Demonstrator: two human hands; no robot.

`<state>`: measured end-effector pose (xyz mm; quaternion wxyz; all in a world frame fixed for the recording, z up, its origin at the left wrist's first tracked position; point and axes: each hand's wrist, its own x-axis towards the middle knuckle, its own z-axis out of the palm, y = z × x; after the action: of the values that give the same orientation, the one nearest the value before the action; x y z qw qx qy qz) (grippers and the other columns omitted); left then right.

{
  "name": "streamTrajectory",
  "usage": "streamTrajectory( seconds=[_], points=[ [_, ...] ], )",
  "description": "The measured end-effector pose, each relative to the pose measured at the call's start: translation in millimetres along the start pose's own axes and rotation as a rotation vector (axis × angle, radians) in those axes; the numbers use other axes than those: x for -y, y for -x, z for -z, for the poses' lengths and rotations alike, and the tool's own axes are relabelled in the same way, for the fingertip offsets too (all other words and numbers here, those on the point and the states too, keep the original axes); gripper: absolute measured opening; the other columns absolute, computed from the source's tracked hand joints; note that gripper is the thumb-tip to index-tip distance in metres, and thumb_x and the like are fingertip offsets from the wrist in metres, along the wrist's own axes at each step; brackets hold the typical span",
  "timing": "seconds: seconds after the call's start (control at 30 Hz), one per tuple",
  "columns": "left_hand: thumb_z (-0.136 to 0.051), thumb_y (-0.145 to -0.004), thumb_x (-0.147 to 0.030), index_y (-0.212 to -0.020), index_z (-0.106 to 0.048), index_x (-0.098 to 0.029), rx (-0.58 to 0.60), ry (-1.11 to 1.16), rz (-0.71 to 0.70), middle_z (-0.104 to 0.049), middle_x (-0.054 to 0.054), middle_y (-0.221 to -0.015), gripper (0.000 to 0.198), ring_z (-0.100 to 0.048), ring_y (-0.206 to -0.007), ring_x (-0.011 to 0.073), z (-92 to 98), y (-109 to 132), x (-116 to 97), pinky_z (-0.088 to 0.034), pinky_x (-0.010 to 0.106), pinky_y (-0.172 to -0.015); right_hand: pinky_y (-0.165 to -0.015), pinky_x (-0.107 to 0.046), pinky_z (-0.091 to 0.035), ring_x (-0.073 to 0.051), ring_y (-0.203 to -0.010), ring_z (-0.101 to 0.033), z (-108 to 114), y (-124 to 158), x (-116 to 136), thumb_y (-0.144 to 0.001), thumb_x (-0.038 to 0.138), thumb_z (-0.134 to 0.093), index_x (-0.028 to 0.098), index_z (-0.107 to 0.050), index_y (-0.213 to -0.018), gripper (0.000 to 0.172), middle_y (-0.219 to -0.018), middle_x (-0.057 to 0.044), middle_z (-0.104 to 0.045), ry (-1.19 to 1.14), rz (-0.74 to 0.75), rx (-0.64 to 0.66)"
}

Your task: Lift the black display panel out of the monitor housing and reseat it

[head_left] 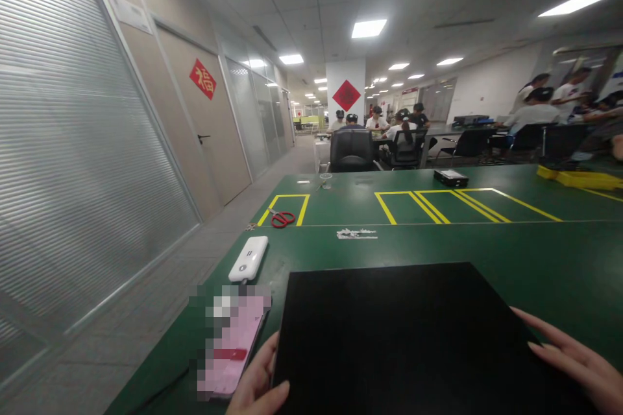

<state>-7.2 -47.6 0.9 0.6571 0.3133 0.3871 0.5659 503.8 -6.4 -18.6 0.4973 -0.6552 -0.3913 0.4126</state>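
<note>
A large black rectangular panel (389,331) fills the lower middle of the head view, its lower part cut off by the frame. Its surface is dark and plain, so I cannot tell whether it is a screen, a board or a lid. My left hand (260,379) grips the left edge, thumb on top and fingers at the side. On the opposite edge, my right hand (577,363) is closed round the side with the thumb over the top. Just left of my left hand lies a pink, partly pixelated flat item (238,343), with a white power bank (249,259) beyond it.
Red-handled scissors (283,219) lie by yellow tape outlines on the green table (316,249). Small white pieces (356,233) lie ahead of the panel. Farther back are a clear cup (326,180), a black box (450,177) and a yellow tray (584,178). People sit beyond a black chair (353,149).
</note>
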Motion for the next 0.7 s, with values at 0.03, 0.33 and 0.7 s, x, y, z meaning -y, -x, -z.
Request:
streamTrajectory(
  seconds=[0.03,0.33,0.7],
  points=[
    [-0.097,-0.063,-0.038,-0.129,-0.076,-0.028,-0.01,-0.001,-0.011,-0.075,0.012,-0.137,0.07,-0.06,-0.138,0.0438,0.4,-0.7,0.1,-0.048,0.05,-0.116,-0.083,-0.051,-0.068,-0.043,-0.106,-0.076,-3.2,4.3,8.6,-0.056,0.055,-0.081,0.034,-0.079,-0.109,0.057,-0.114,-0.011,-0.082,-0.043,-0.055,0.0],
    [-0.099,-0.057,-0.039,-0.136,-0.072,-0.028,-0.166,-0.077,-0.007,-0.081,0.01,-0.125,0.084,-0.066,-0.131,0.044,-0.1,1.1,-3.1,-0.056,0.048,-0.108,-0.073,-0.046,-0.066,-0.038,-0.085,-0.08,-13.8,22.9,29.0,-0.056,0.045,-0.089,0.028,-0.069,-0.121,0.07,-0.102,-0.011,-0.083,-0.146,-0.185,0.121],
    [-0.095,-0.063,-0.028,-0.153,-0.056,-0.025,-0.14,-0.073,-0.025,-0.081,0.011,-0.125,0.097,-0.07,-0.125,0.0426,-16.4,5.7,-12.5,-0.058,0.049,-0.106,-0.074,-0.038,-0.064,-0.03,-0.083,-0.079,-20.9,31.7,42.5,-0.064,0.038,-0.085,0.025,-0.069,-0.117,0.056,-0.096,-0.008,-0.083,-0.12,-0.086,0.16]
  ],
)
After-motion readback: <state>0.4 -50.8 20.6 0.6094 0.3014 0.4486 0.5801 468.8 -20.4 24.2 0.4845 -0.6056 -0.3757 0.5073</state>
